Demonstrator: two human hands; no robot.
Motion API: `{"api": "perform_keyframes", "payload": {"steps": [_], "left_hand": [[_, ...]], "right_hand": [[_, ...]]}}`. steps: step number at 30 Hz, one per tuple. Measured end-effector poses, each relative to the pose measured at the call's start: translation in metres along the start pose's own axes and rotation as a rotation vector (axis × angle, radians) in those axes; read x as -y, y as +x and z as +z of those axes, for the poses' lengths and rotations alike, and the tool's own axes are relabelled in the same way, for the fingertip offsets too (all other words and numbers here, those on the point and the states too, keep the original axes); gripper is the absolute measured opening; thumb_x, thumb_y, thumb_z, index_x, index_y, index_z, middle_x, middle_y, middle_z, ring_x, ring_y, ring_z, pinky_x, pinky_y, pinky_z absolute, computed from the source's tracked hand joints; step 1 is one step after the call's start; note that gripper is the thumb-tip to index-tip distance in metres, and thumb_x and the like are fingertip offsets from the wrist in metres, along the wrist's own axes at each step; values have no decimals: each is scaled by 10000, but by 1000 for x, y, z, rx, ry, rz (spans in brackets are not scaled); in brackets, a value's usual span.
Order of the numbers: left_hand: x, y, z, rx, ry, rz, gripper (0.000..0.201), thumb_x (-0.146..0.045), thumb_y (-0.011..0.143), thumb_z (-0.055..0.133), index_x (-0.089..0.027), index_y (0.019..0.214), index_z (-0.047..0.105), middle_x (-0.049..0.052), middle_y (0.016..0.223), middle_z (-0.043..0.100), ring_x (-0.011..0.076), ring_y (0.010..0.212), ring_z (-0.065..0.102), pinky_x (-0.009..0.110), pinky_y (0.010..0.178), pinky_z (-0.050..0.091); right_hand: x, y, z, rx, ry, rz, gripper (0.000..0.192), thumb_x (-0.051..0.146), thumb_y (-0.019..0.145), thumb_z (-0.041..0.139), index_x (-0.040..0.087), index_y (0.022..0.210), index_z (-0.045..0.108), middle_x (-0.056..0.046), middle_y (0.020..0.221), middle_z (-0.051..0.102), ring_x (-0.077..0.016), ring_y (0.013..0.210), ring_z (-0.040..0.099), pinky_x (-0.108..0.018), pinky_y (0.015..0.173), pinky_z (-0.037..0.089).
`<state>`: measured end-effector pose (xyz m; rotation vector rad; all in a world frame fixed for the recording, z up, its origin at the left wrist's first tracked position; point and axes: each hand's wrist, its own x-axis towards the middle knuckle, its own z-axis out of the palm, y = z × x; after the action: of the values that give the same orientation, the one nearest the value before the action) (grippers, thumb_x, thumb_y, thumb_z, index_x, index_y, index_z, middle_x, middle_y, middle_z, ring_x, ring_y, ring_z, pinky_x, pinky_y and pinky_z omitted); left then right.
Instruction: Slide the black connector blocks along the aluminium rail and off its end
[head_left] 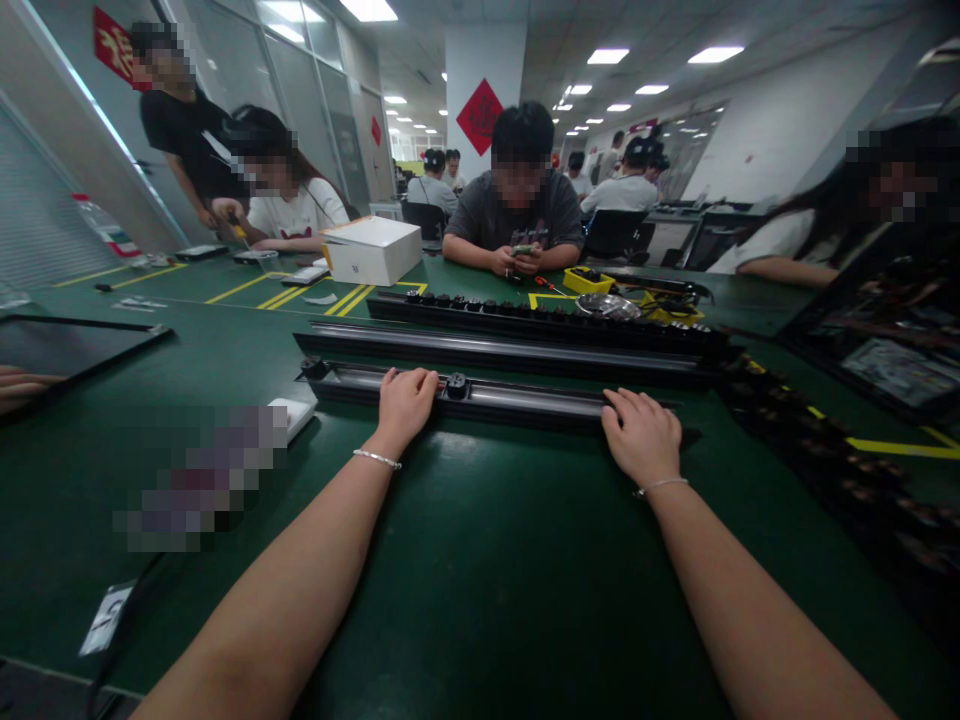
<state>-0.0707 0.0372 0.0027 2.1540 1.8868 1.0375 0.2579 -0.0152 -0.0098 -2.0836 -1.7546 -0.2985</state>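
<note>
A long black track (pixel 525 402) with a shiny channel along its top lies across the green table in front of me. My left hand (pixel 406 405) is closed over it, left of the middle, fingertips over the far edge. Just right of those fingers, a small black block (pixel 457 385) that looks like a socket sits in the channel. Another black block (pixel 313 368) sits at the track's left end. My right hand (pixel 642 430) grips the track near its right end, fingers curled over the top. The undersides of both hands are hidden.
Behind lies a second black track (pixel 495 350), then a track lined with several black blocks (pixel 480 306). A dark row of blocks (pixel 840 450) runs down the right. A white power strip (pixel 298 418) lies left, a white box (pixel 373 252) farther back. A person (pixel 517 215) sits opposite.
</note>
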Motion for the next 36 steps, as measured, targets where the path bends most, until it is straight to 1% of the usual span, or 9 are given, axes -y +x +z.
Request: {"api": "perform_keyframes", "payload": {"steps": [8,13,15,18,21,26,36], "left_hand": [[1,0,1,20,-4,40,390,-378,925,331,-228,748,645,0,860,721,181,909,627,440,1064,238],[2,0,2,17,-17,63,378,-371,926,342,-231,768,655,-1,869,720,179,906,624,426,1050,258],[2,0,1,22,-21,95,375,-371,924,349,-230,770,661,3,860,718,184,887,623,405,1012,309],[2,1,1,27,-24,149,375,-374,919,358,-220,780,671,22,840,711,196,857,617,362,901,396],[2,1,1,37,-30,176,367,-363,916,367,-212,793,678,33,837,708,203,847,614,343,833,424],[0,-1,3,39,-49,217,326,-360,907,396,-218,833,680,29,884,711,200,881,610,338,850,423],[1,-2,3,44,-58,233,302,-366,902,414,-229,862,679,24,926,707,200,920,607,344,889,419]], "right_hand": [[0,0,1,-21,8,-9,460,377,898,310,215,1224,591,-72,1302,558,-270,1240,421,-494,1024,290],[-1,0,2,-29,0,-11,465,387,905,297,215,1221,592,-63,1302,559,-267,1242,423,-485,1023,291],[-1,0,2,-24,-6,-10,469,391,909,289,217,1225,589,-59,1305,556,-266,1244,420,-483,1024,289],[-1,0,2,-17,-11,-10,471,394,911,284,221,1229,585,-55,1307,555,-264,1244,420,-481,1023,287],[-1,0,3,-24,-9,-12,466,391,910,290,222,1227,586,-57,1303,557,-263,1239,423,-479,1021,284],[-1,0,3,-40,-5,-14,459,386,905,297,222,1213,595,-63,1291,565,-260,1224,430,-475,1017,281],[-1,1,2,-16,-14,-12,471,386,902,287,223,1230,582,-60,1304,555,-258,1229,423,-475,1015,286]]}}
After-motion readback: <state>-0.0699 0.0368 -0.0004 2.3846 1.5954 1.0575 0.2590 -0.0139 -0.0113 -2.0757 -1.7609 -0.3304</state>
